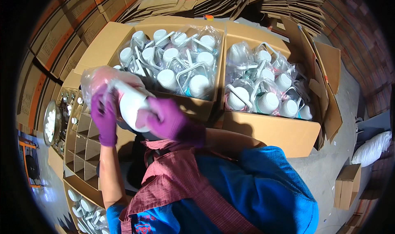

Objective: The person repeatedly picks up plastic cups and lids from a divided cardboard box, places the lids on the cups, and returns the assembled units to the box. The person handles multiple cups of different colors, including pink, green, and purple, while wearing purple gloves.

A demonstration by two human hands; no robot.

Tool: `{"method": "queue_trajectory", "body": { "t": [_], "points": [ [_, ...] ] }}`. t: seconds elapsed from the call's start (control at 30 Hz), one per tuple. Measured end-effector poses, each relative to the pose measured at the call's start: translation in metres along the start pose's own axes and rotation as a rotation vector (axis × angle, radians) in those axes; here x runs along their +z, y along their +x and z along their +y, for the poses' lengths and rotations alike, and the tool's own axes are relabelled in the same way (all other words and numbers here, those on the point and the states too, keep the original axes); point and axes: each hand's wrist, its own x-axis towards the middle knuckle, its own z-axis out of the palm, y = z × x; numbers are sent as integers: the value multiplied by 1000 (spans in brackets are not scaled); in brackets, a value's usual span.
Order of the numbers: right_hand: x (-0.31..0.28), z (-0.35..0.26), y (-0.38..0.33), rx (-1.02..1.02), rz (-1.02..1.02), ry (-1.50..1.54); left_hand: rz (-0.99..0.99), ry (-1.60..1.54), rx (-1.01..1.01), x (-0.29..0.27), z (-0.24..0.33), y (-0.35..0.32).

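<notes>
A pink flask (101,78) in a clear plastic bag, with a white handle and a white cup-shaped lid (132,106), is held up in front of my chest. My left hand (103,116), in a purple glove, grips it by the handle side. The purple-gloved right hand (166,119) is closed around the white lid, its thumb over the lid's edge. Both hands and the flask are somewhat blurred. Just beyond them stands an open carton (164,97) of bagged flasks with white lids (199,85) and handles.
To the right is a second open carton (271,129) of bagged flasks. A divided cardboard box (85,141) with small parts stands at left, beside a round metal tray (50,122) of white pieces. Another carton holds white parts (87,205). Flattened cardboard (288,7) lies stacked behind.
</notes>
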Motion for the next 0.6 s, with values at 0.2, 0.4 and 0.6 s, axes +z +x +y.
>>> {"method": "queue_trajectory", "body": {
  "t": [0.2, 0.4, 0.6],
  "points": [
    [-10, 64, 3, 122, 374, 444, -188, -97, 285, 43, 168, 12],
    [-104, 41, 21, 135, 311, 413, -436, 143, 552, 66, 163, 16],
    [-247, 19, 5, 109, 633, -165, -526, -233, 143, 111, 80, 100]
  ]
}}
